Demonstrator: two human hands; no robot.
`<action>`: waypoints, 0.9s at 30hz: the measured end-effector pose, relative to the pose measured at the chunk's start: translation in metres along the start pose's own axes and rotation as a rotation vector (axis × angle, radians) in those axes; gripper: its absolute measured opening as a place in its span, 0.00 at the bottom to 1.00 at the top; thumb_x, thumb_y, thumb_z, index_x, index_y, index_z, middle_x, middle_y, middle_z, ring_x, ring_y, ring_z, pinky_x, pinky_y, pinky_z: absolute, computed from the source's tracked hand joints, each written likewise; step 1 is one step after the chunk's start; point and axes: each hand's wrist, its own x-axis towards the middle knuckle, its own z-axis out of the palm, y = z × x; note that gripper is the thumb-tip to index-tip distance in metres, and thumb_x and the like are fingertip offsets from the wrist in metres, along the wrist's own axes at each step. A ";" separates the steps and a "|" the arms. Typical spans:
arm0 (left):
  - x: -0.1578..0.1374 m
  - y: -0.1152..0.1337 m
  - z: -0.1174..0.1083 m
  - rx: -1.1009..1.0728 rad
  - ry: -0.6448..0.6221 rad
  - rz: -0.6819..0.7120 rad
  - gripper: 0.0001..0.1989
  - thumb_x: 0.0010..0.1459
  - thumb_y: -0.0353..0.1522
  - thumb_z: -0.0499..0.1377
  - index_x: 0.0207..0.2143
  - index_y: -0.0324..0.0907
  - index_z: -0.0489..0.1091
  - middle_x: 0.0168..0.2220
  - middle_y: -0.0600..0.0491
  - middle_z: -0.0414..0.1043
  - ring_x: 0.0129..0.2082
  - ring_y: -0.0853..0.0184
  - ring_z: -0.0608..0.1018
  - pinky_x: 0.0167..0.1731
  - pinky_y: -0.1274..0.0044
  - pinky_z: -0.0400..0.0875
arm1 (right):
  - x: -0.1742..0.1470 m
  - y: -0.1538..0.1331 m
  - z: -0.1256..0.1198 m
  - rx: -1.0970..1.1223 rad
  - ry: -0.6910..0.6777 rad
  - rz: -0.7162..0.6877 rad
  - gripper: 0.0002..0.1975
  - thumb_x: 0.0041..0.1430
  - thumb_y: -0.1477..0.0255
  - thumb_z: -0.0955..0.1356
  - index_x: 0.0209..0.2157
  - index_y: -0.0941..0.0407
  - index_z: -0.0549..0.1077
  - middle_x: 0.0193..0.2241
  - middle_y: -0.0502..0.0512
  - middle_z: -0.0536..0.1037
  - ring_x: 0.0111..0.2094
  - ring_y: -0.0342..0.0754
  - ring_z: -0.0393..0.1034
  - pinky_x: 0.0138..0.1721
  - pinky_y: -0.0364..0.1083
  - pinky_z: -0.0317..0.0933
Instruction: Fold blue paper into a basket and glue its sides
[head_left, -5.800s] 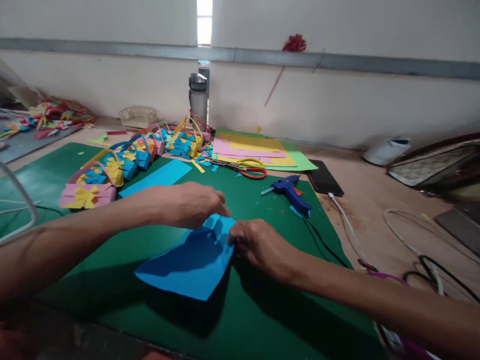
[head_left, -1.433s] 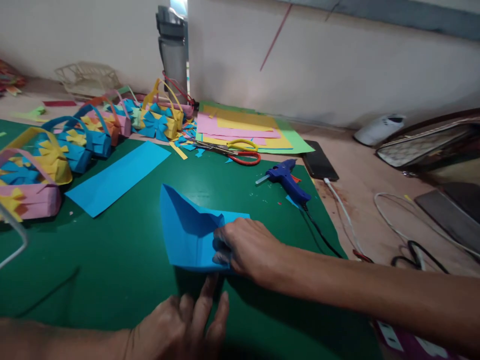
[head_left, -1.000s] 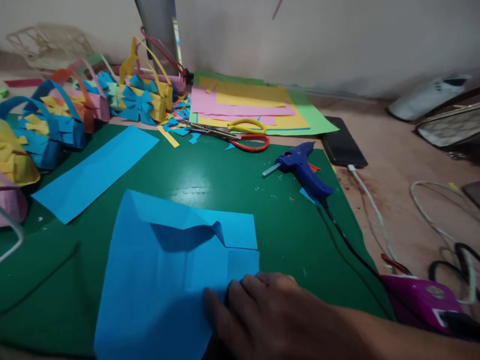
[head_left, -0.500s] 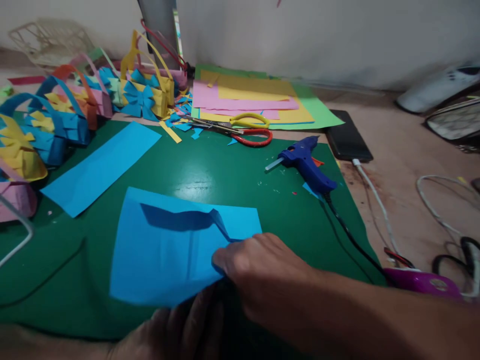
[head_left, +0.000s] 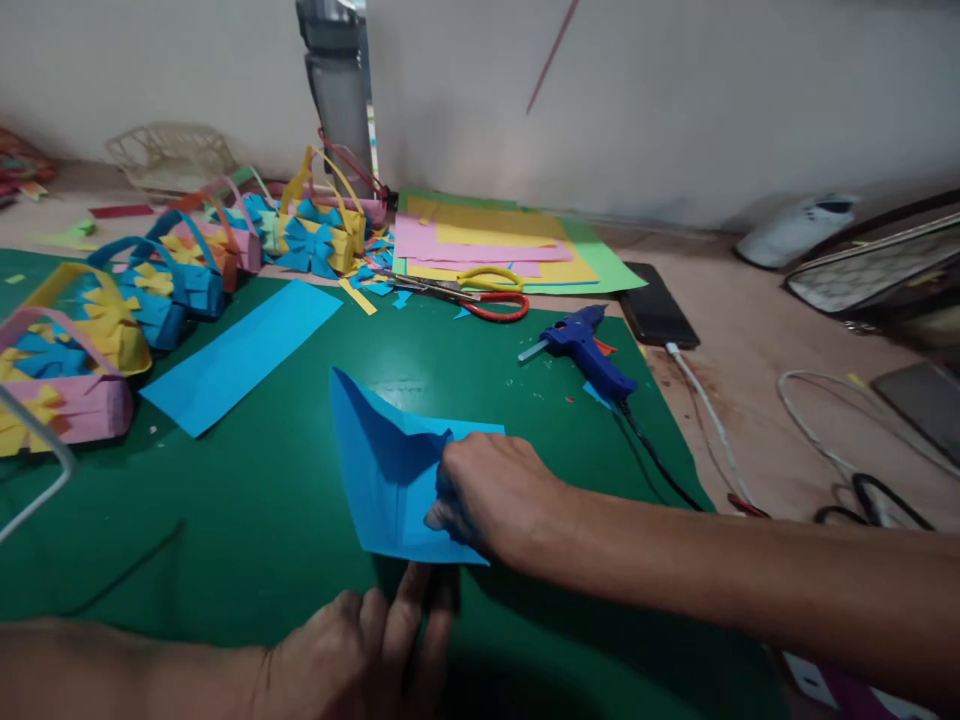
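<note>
Fingers (head_left: 448, 510) of the right hand (head_left: 517, 490) are resting curled on blue paper (head_left: 379, 490); whether they are pinching a layer or only pressing, I cannot tell. Those of the left hand (head_left: 360, 640) are lying outstretched and gripping nothing, one tip seeming to meet the paper's near edge. Beneath, the paper is sitting creased on a green mat (head_left: 262, 520), its left side standing up. Good pressing, I judge, is depending on even weight along the crease and a straight near edge, without dragging the sheet askew. Farther out, a blue strip (head_left: 240, 355), scissors (head_left: 469, 295) and a glue gun (head_left: 589, 350) are lying beyond the hands; paper baskets (head_left: 199, 288) are lining the left. Right knuckles are hiding part of the paper, and shadow is obscuring the left fingertips. A bottle (head_left: 337, 100) is running out of view at top, something purple (head_left: 847, 690) at lower right.
</note>
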 end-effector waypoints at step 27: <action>-0.019 0.005 -0.062 0.031 0.261 0.143 0.18 0.63 0.36 0.49 0.50 0.35 0.66 0.45 0.35 0.72 0.30 0.58 0.78 0.23 0.71 0.75 | -0.040 -0.011 0.049 0.172 0.475 -0.277 0.09 0.45 0.85 0.63 0.25 0.58 0.69 0.27 0.52 0.73 0.30 0.45 0.66 0.30 0.42 0.53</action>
